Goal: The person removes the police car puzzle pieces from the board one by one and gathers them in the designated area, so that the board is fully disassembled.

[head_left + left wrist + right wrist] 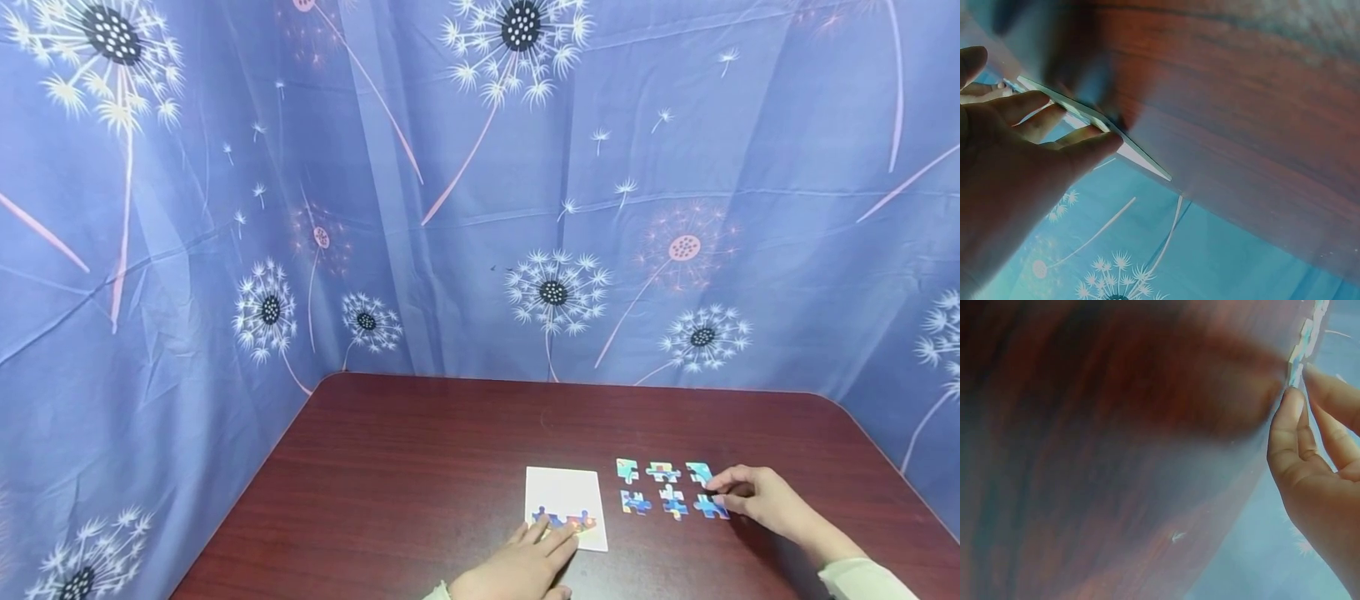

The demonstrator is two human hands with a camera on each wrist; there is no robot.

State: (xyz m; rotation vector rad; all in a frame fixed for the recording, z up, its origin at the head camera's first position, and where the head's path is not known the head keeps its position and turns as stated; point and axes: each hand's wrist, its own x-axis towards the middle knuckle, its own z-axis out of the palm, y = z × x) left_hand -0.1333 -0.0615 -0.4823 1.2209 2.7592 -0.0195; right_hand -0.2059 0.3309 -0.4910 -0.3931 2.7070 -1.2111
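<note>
My left hand (517,563) rests with its fingers spread over the lower edge of a white puzzle board (562,487). Joined jigsaw pieces (583,524) lie along the bottom of that board, partly covered by the fingers. In the left wrist view, my left fingertips (1110,141) meet the edge of the board (1141,157). At the right, my right hand (772,504) has thumb and forefinger a little apart, tips right at the lower right jigsaw piece (708,507). The upper right piece (698,472) lies just beyond the forefinger.
Several more loose pieces lie in two rows between board and right hand, among them a corner piece (627,471) and a blue piece (636,502). The dark red wooden table (405,467) ends at a blue dandelion-print curtain (465,292) behind and to the left.
</note>
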